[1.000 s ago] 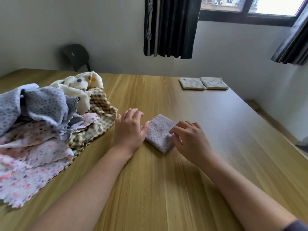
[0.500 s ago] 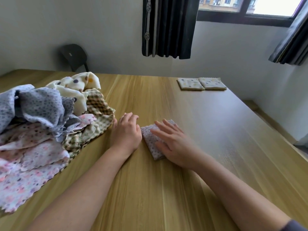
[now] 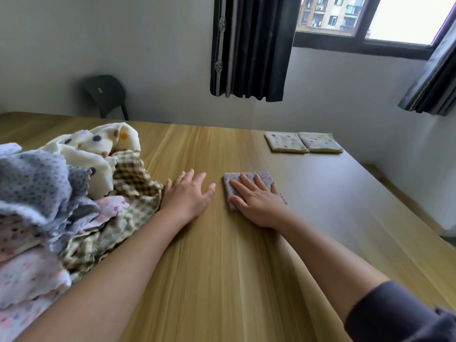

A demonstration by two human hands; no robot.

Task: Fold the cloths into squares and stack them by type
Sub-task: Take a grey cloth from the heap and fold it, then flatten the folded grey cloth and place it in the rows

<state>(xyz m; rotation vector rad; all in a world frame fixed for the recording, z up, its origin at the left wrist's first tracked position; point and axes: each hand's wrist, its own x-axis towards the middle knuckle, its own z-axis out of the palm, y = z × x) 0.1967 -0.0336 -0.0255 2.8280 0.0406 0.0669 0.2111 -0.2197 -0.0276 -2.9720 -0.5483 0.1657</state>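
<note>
While the right hand (image 3: 259, 201) lies flat on the small folded grey cloth (image 3: 264, 175), its fingers straight and a little spread so that it presses the cloth on the wooden table (image 3: 222, 267), the left hand (image 3: 187, 193) rests palm down on the bare wood beside it, with its fingers straight too, and holds nothing. The two hands are near each other but apart, and a strip of table shows between the left thumb and the edge of the cloth. The grey cloth has dark dots and is folded to a small pad. Its far and left edges show around the fingers, and a wavy corner shows at the right of the hand. A dark sleeve (image 3: 394, 314) covers the right forearm near the elbow. Just beside the left hand, on its outer side, there is a loose pile of unfolded cloths (image 3: 61, 193). A checked one is nearest to the hand, though I cannot tell if they touch. A cream dotted one is behind, a grey dotted one is on top and pink flowered ones are in front. At the far right corner of the table two folded cream cloths (image 3: 286, 141) (image 3: 319, 141) lie flat side by side with their edges touching, well apart from the hands. Behind the table a dark chair (image 3: 104, 95) stands at the white wall, and a dark curtain (image 3: 251, 45) hangs beside the window (image 3: 370, 18).
</note>
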